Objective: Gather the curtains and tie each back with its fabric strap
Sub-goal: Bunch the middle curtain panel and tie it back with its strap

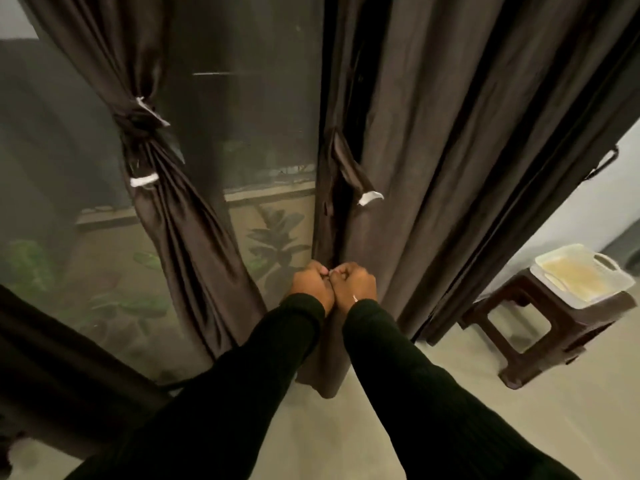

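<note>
The left curtain [194,244] is done. Its strap [138,121] is knotted round the bunched cloth by the glass. The right curtain [450,168] hangs loose, and its strap [349,168] dangles untied. The left hand [309,284] and right hand [353,284] touch, each grip curled tight on that curtain's edge. Their fingertips are hidden. A stool [540,323] stands far right.

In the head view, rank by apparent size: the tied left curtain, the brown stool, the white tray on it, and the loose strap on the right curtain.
1. tied left curtain
2. brown stool
3. white tray
4. loose strap

Wide-angle distortion makes true sizes unsure.
</note>
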